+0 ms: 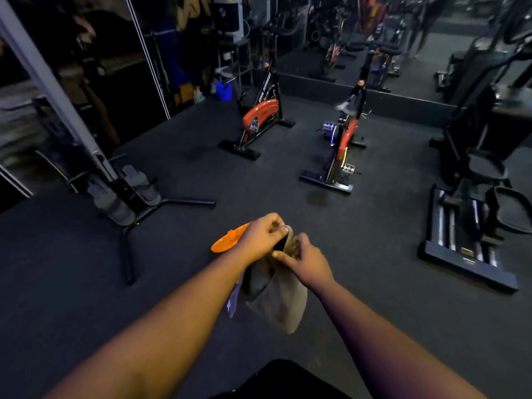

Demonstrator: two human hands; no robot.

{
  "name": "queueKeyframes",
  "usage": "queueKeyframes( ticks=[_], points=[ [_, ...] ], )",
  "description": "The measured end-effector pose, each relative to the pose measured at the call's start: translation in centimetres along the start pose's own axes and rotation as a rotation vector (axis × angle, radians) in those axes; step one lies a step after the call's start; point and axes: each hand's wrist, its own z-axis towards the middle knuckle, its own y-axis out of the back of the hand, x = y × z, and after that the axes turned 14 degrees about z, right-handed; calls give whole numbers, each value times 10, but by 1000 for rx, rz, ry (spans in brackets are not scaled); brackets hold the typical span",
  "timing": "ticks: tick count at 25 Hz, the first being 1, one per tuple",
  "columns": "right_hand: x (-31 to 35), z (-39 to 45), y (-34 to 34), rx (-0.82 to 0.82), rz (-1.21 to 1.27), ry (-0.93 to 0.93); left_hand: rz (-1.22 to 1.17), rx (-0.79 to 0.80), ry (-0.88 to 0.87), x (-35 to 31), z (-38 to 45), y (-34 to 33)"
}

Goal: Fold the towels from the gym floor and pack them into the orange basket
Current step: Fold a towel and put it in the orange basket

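Observation:
A grey-brown towel hangs in the air in front of me, bunched at its top edge. My left hand grips that top edge from the left. My right hand pinches the same edge from the right, just below the left hand. Both hands are close together, almost touching. A pale cloth edge shows under my left forearm. The orange basket sits on the floor behind my left hand; only part of its rim shows.
Dark rubber gym floor all around. A rowing-type machine stands at the left, two orange exercise bikes ahead, a black stepper machine at the right. A blue bucket is at the back.

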Motion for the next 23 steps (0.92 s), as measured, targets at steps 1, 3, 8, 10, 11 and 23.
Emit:
queueKeyframes(
  ticks=[1, 3, 8, 10, 11, 23],
  points=[
    [2, 2, -4, 2, -42, 12, 42, 25, -16, -2, 2, 2],
    [3, 8, -6, -60, -155, -31, 170, 42, -26, -6, 6, 11],
    [-20, 15, 20, -111, -432, -199, 323, -85, -54, 5, 11, 46],
    [-31, 15, 35, -88, -504, -343, 304, -194, 29, 22, 9, 63],
    [-33, 17, 43, -91, -475, -407, 297, -255, 77, 34, 7, 70],
    [124, 56, 35, 219, 287, 400, 355, 143, 0, 25, -4, 35]
  ],
)
